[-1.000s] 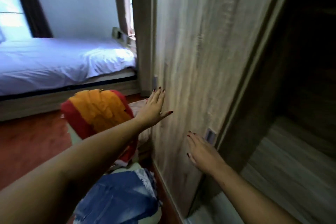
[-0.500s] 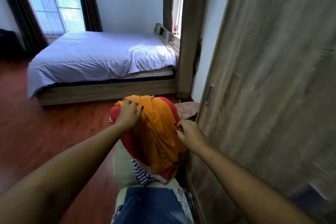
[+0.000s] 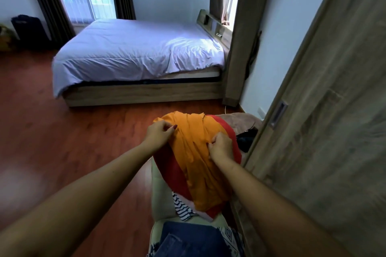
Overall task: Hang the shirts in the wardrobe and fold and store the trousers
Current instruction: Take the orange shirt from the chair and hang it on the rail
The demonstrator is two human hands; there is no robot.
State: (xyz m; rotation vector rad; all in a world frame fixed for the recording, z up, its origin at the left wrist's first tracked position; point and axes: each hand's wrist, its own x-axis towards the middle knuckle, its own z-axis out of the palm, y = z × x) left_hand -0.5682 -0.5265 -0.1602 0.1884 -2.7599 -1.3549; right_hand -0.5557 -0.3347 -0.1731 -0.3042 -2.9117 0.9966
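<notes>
At the centre of the frame, a person's left hand (image 3: pixel 159 134) and right hand (image 3: pixel 221 148) each pinch an orange shirt (image 3: pixel 196 152) topping a clothes pile, lower centre, beside the wooden wardrobe door (image 3: pixel 325 131) at right. Folded jeans (image 3: pixel 188 240) lie at the bottom edge.

The soft orange fabric garment (image 3: pixel 198 152) covers most of the red fabric garment (image 3: pixel 173 171) beneath it. Only a corner of a black-and-white striped cloth (image 3: pixel 182 206) shows, at 6 o'clock of the pile. The right hand (image 3: pixel 221 148) has its fingertips buried in orange folds. The blue denim piece (image 3: pixel 188 240) at 6 o'clock is cut by the bottom edge, as are both forearms. The grey-brown wooden sliding wardrobe door (image 3: pixel 334 152) at 3 o'clock is blurred, runs off the right edge, and hides part of an unidentifiable black object (image 3: pixel 246 137). Items on the wooden headboard shelf (image 3: pixel 211 25) are too small to tell.
</notes>
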